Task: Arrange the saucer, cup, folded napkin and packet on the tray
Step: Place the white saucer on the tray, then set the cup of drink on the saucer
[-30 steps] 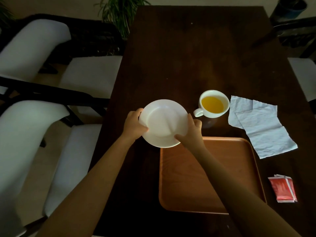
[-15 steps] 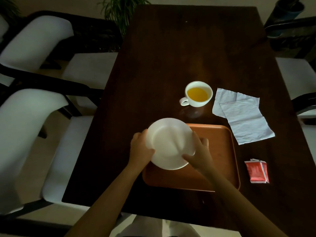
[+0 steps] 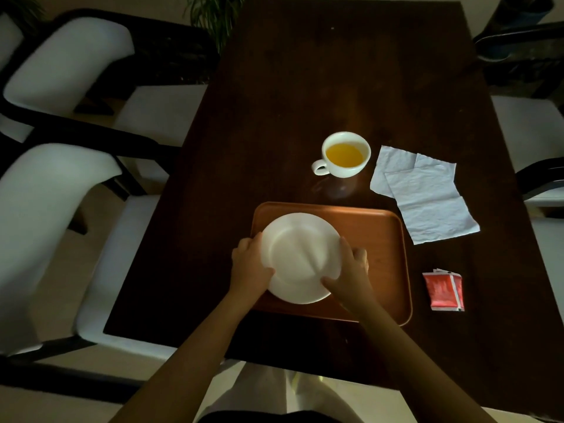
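A white saucer [image 3: 300, 256] sits over the left half of the brown tray [image 3: 377, 239]. My left hand [image 3: 248, 265] grips its left rim and my right hand [image 3: 349, 271] grips its right rim. Whether the saucer rests flat on the tray I cannot tell. Beyond the tray stands a white cup [image 3: 343, 155] holding yellow liquid, handle to the left. A white napkin [image 3: 422, 193] lies unfolded and crumpled to the right of the cup. A red packet [image 3: 444, 290] lies on the table just right of the tray.
Everything rests on a dark wooden table [image 3: 335, 80]. White-cushioned chairs [image 3: 52, 190] line the left side, and another chair [image 3: 537, 138] stands at the right. A plant [image 3: 213, 13] is beyond the table's far left corner.
Both hands have brought the saucer from the table left of the cup toward me and over the tray's left half. The view has tilted, so the table shows further away.
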